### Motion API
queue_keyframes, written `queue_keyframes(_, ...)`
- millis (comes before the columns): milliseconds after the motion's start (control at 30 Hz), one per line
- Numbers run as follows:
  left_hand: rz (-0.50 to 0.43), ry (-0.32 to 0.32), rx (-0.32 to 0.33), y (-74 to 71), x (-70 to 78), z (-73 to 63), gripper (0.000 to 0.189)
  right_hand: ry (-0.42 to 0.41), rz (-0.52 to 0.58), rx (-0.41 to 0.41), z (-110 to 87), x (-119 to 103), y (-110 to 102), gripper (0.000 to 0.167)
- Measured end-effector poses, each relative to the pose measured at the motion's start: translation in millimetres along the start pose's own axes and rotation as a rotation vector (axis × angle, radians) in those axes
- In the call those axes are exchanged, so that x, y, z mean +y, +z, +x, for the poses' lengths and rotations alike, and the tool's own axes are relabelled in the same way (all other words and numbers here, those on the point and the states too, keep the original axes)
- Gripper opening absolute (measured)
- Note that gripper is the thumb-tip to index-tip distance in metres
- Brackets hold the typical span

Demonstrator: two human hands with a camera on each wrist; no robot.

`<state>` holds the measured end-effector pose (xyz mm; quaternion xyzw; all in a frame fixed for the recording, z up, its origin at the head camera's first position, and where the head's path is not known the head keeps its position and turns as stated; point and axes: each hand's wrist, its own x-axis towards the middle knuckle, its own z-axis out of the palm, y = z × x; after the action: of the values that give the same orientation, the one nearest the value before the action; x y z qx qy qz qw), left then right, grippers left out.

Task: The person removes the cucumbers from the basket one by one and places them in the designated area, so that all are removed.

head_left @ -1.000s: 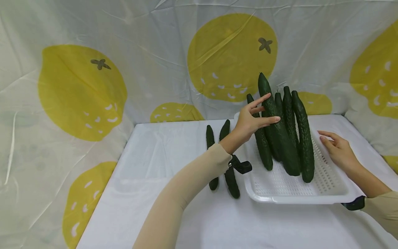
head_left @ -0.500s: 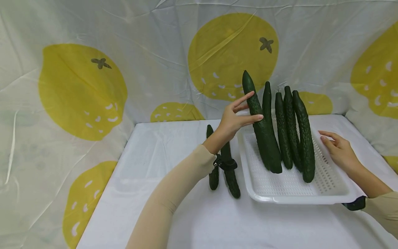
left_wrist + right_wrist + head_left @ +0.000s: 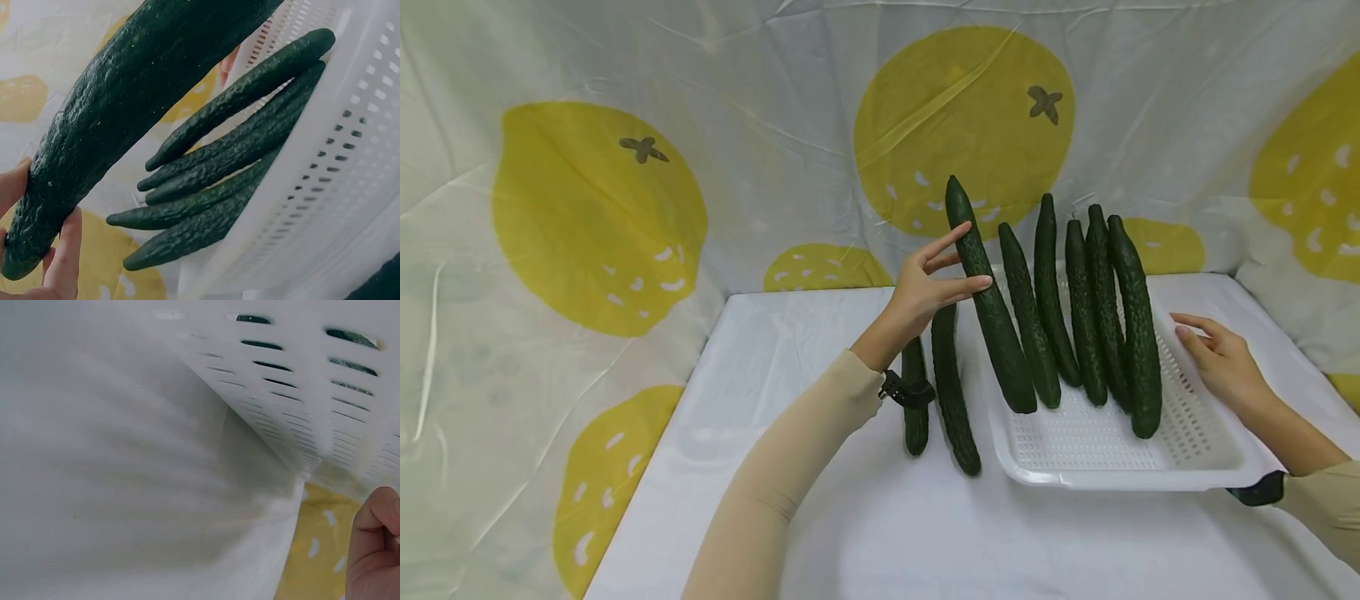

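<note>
My left hand [image 3: 919, 292] pinches a long dark green cucumber [image 3: 996, 333] near its upper end, thumb on one side and fingers on the other. That cucumber slants over the left rim of a white plastic basket [image 3: 1120, 480]. In the left wrist view, the held cucumber [image 3: 125, 94] crosses the upper left, its narrow end between the fingers [image 3: 65, 256]. Several more cucumbers [image 3: 1138, 333] lean side by side inside the basket. My right hand [image 3: 1225, 367] grips the basket's right rim; in the right wrist view its thumb [image 3: 378, 519] shows bent beside the perforated wall.
Two cucumbers, one partly behind the left wrist [image 3: 916, 429] and one nearer the basket [image 3: 955, 408], lie on the white-covered table [image 3: 887, 533]. A lemon-printed curtain [image 3: 760, 150] rises behind and along the sides of the table.
My left hand has drawn the held cucumber leftward from over the other cucumbers to the basket's left rim. The right hand has stayed at the right rim.
</note>
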<state>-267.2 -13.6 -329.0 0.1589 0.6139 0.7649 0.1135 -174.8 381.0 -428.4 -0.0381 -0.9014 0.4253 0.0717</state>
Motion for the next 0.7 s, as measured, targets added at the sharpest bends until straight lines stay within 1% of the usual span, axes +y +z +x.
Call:
queue_keyframes(133,0.031,-0.004,-0.008,-8.6,-1.1,-2.9,0.071,0.003,-0.007,0.0,-0.6,-1,0,0.053)
queue_keyframes(267,0.06,-0.021,-0.014,-16.8,-2.7,-6.0,0.071,0.01,0.008,-0.008,-0.7,-3,0,0.054)
queue_keyframes(467,0.05,-0.081,-0.002,-28.8,-5.0,-9.4,0.07,0.024,0.024,-0.028,-0.6,-4,-1,0.055)
queue_keyframes(567,0.055,-0.11,-0.003,-35.4,-5.7,-11.4,0.07,0.023,-0.003,-0.015,-1.0,-3,0,0.054)
queue_keyframes(700,0.09,-0.141,-0.005,-45.4,-7.0,-13.5,0.071,0.017,-0.019,0.0,-1.3,-3,0,0.053)
